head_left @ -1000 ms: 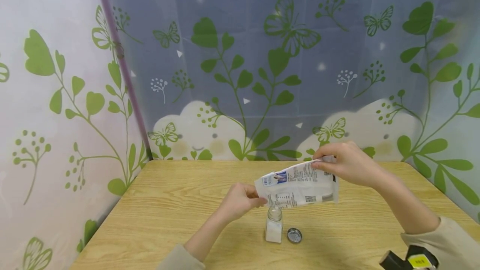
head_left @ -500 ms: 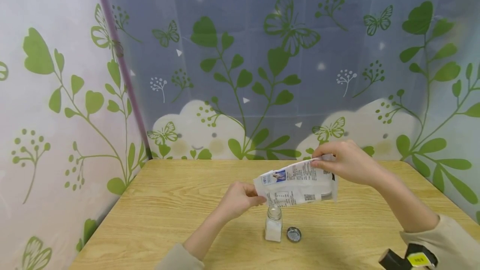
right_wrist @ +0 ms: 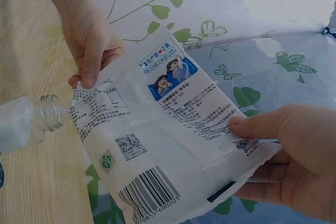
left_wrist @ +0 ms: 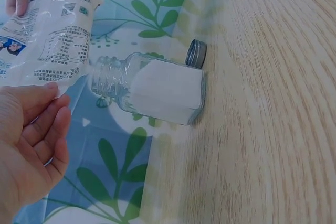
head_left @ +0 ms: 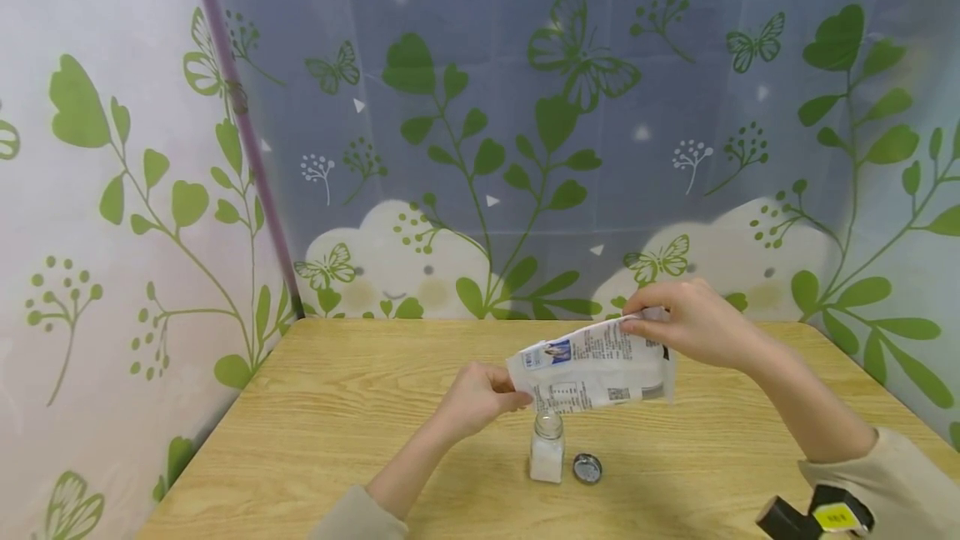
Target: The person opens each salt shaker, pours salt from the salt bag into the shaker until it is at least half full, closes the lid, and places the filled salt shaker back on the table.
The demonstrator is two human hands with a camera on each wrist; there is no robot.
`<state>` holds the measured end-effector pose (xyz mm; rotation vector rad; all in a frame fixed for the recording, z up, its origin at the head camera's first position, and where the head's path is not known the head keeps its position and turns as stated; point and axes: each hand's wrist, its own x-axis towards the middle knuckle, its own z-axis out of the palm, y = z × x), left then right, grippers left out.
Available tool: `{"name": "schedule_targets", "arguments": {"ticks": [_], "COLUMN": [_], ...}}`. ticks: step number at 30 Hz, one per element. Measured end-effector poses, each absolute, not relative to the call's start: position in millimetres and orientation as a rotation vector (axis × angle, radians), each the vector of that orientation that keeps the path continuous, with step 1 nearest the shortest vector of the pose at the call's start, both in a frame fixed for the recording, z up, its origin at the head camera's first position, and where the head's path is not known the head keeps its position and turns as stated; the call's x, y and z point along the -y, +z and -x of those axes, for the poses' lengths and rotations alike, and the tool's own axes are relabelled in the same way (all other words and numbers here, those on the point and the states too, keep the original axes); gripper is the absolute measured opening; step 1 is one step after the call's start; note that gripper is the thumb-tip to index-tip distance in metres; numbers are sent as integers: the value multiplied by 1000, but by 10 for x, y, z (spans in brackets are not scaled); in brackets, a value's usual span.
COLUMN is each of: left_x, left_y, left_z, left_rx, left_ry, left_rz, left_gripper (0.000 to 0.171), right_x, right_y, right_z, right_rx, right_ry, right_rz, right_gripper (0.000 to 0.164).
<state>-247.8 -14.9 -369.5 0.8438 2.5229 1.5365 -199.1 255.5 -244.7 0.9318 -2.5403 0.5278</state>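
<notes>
A white printed salt bag (head_left: 592, 365) slopes down to the left above an open glass jar (head_left: 547, 458). My left hand (head_left: 476, 402) pinches the bag's lower left corner between thumb and fingers. At the upper right edge, my right hand (head_left: 693, 325) grips the bag, thumb on the printed side (right_wrist: 184, 108). The bag's low corner is right at the jar's threaded mouth (left_wrist: 107, 76). White salt (left_wrist: 165, 90) fills much of the jar, which stands upright on the table. In the right wrist view a faint white stream seems to run between bag and mouth.
A metal screw lid (head_left: 587, 468) lies on the wooden table (head_left: 337, 423) just right of the jar. A patterned curtain (head_left: 465, 148) hangs behind the table and along its sides. A black device (head_left: 817, 515) is strapped near the right sleeve.
</notes>
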Motion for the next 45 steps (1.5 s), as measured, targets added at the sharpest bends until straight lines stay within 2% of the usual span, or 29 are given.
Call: {"name": "schedule_targets", "arguments": {"ticks": [45], "left_x": [145], "left_y": [-3694], "left_z": [2486], "left_rx": [-2526], "left_ry": [1535], "left_rz": [-875], "left_gripper": [8], "right_x": [-2546], "right_y": [-2416], "right_z": [1978], "right_rx": [2542], "right_ry": [537], "right_rz": [-928], "right_gripper": [4]}}
